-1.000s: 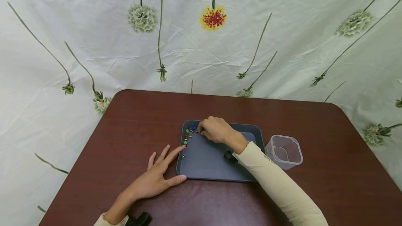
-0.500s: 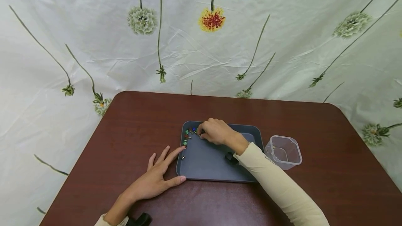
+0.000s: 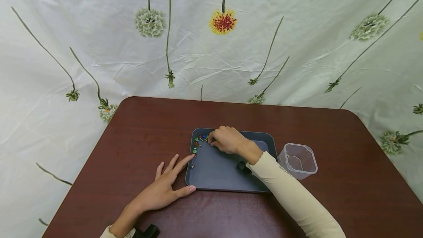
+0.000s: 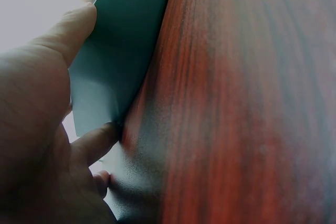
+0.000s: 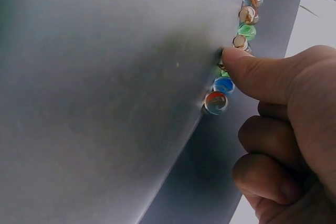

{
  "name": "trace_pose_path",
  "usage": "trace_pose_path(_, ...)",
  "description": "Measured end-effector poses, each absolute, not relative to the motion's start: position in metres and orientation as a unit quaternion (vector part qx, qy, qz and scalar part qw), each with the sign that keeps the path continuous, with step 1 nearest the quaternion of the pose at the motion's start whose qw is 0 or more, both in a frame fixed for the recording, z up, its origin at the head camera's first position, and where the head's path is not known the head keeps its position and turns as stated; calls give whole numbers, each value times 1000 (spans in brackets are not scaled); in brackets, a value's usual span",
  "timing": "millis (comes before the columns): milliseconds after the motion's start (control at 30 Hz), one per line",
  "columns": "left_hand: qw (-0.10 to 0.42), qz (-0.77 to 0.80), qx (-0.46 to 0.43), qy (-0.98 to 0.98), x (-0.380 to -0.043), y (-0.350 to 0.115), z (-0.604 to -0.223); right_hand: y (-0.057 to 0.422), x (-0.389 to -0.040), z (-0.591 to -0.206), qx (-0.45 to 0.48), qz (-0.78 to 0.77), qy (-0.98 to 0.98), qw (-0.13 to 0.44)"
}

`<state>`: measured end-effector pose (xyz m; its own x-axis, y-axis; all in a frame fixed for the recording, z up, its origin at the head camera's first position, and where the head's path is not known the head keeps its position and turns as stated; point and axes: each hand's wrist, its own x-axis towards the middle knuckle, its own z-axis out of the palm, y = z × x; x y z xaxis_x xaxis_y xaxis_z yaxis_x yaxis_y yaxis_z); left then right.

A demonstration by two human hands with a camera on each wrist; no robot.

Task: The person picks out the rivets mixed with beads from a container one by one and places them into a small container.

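Observation:
A grey tray (image 3: pixel 221 173) lies on the table. Small glass marbles (image 3: pixel 195 145) line its left wall and far-left corner, and one loose marble (image 3: pixel 193 166) sits nearer the front. My right hand (image 3: pixel 226 139) reaches into the far side, its fingers curled, thumb and forefinger pinching at a marble in the row. In the right wrist view, the thumb tip overlaps the row between a green marble (image 5: pixel 247 31) and a blue marble (image 5: pixel 224 85); the forefinger is mostly hidden. My left hand (image 3: pixel 158 192) spreads its fingers at the tray's left side, forefinger on the rim and thumb at the front-left corner.
Right of the tray stands a clear plastic container (image 3: pixel 299 161), partly behind the right sleeve (image 3: pixel 294 194). The brown wooden table (image 3: pixel 155 127) extends around them. A flower-printed cloth (image 3: pixel 191 43) hangs behind the table's far edge.
Both hands keep nearly the same places; the right fingers shift only slightly at the marble row. The head view tilts a little.

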<state>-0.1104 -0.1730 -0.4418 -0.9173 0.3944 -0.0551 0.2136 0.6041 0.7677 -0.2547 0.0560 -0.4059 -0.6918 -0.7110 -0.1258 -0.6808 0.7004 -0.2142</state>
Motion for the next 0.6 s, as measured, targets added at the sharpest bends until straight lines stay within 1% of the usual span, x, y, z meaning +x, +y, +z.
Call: trace_pose_path(600,109,412,171,888,-110,-173,-442,64,-249,-398,-366,-89,923,79)
